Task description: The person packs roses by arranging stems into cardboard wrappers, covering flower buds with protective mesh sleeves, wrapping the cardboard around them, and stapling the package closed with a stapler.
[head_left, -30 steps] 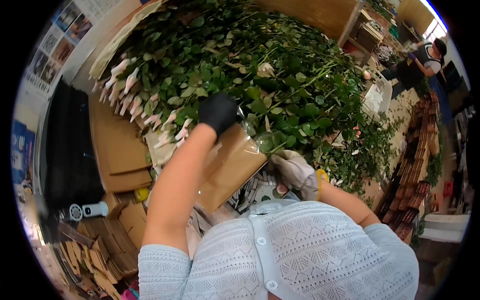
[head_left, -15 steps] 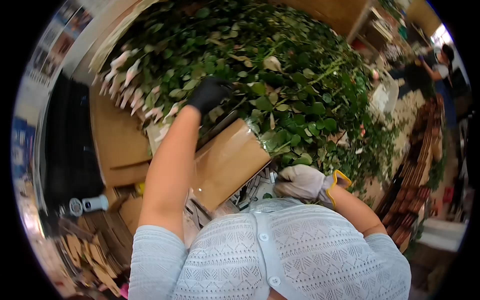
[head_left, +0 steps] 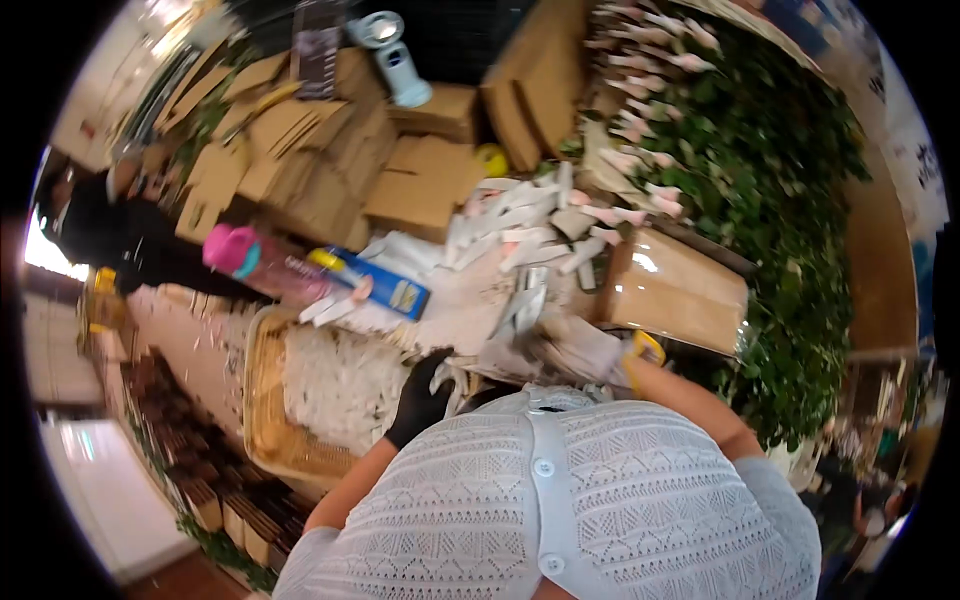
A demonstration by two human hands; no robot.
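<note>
My left hand (head_left: 425,400), in a black glove, is beside the near right side of the tan basket (head_left: 262,430), its thumb and fingers apart. Inside the basket is a heap of white strips (head_left: 340,380). My right hand (head_left: 585,350), in a greyish glove with a yellow cuff, is low in front of my chest, smeared by motion. Just beyond it lies a shiny silvery thing (head_left: 530,295); whether the fingers touch it I cannot tell. White paper-like strips (head_left: 510,225) lie on the worktop. A plastic-covered cardboard piece (head_left: 675,292) sits right of my right hand.
Leafy flower stems (head_left: 770,200) with pale pink wrapped heads (head_left: 640,90) are piled at right. A pink bottle (head_left: 265,265) and blue box (head_left: 385,290) lie beyond the basket. Flattened cartons (head_left: 300,150) and a light-blue fan (head_left: 400,70) stand behind. A person (head_left: 120,230) is at far left.
The view has swung left, bringing the basket and bottle into sight. My left hand has left the leafy stems and moved down to the basket. My right hand stays near my chest.
</note>
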